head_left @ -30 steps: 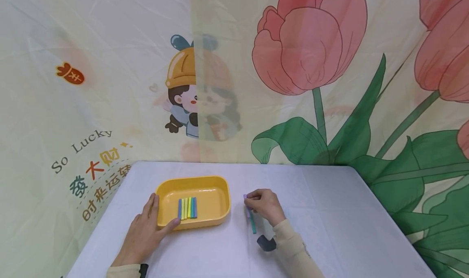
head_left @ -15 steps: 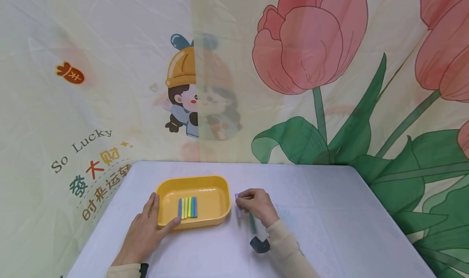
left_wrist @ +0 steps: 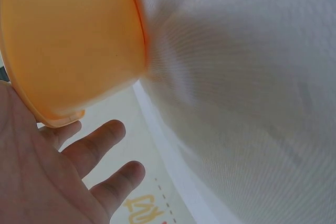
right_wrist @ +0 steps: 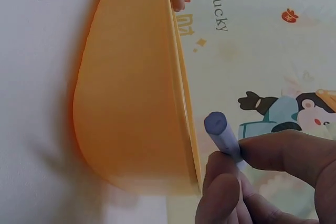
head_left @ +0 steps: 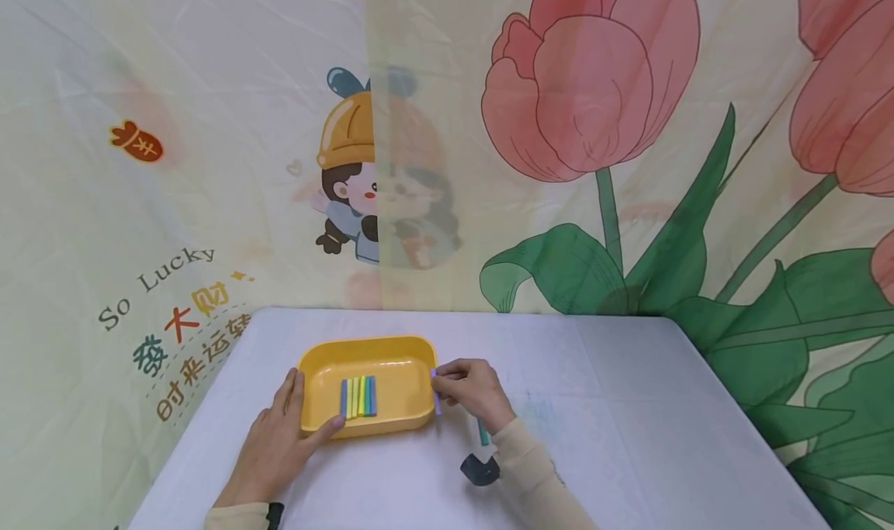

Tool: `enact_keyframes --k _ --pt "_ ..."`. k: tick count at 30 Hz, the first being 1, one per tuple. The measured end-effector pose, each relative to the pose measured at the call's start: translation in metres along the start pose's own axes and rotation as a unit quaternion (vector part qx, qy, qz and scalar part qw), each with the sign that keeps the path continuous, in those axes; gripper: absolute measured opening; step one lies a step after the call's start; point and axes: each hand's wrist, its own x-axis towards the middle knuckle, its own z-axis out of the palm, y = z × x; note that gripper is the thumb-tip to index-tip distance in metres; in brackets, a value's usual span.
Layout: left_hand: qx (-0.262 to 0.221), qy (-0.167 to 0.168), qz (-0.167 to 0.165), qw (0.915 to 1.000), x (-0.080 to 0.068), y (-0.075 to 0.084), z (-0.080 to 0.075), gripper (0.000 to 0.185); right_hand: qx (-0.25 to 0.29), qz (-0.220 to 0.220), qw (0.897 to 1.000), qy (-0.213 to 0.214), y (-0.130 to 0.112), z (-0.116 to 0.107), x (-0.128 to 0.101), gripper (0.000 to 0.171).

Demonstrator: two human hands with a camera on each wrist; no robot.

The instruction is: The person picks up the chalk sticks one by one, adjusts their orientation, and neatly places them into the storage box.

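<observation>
My right hand (head_left: 471, 390) pinches a purple chalk stick (right_wrist: 223, 132) between thumb and fingers, beside the right rim of a yellow tray (head_left: 412, 348). In the right wrist view one chalk end points up past the fingertips, close to the tray's rim. My left hand (head_left: 272, 445) rests against the tray's left side, its thumb at the front rim. The left wrist view has those fingers (left_wrist: 94, 145) spread and fairly straight beside the tray wall. Several chalk sticks (head_left: 358, 397) in blue, yellow and green lie in a row inside the tray.
A green chalk stick (head_left: 483, 432) lies on the white tablecloth (head_left: 628, 437), partly hidden by my right hand. A dark curved piece (head_left: 479, 469) sits by my right sleeve. Behind the table hangs a printed curtain (head_left: 433, 126) with tulips.
My right hand has moved left with the purple chalk, from near the green chalk to the tray's right rim. The left hand and the tray stay where they were.
</observation>
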Motion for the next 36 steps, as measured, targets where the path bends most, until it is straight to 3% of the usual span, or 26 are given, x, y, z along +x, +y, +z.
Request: enact_keyframes --k 6,17,23,36 --pt "0.003 -0.006 -0.002 1.0 0.001 0.001 -0.001 0.124 0.025 -0.021 0.999 -0.008 -0.005 0.008 0.004 0.021" --pt "0.003 0.003 0.011 0.9999 -0.001 -0.001 -0.001 0.121 0.005 -0.023 0.999 -0.024 -0.02 0.024 0.019 0.026" --pt "0.004 0.002 0.005 1.0 0.001 -0.001 0.001 0.122 0.03 -0.031 0.998 -0.039 -0.029 0.032 0.026 0.025" --pt "0.008 -0.012 -0.008 0.9999 0.002 0.0 0.002 0.125 0.048 0.002 0.998 -0.041 -0.04 0.054 0.037 0.029"
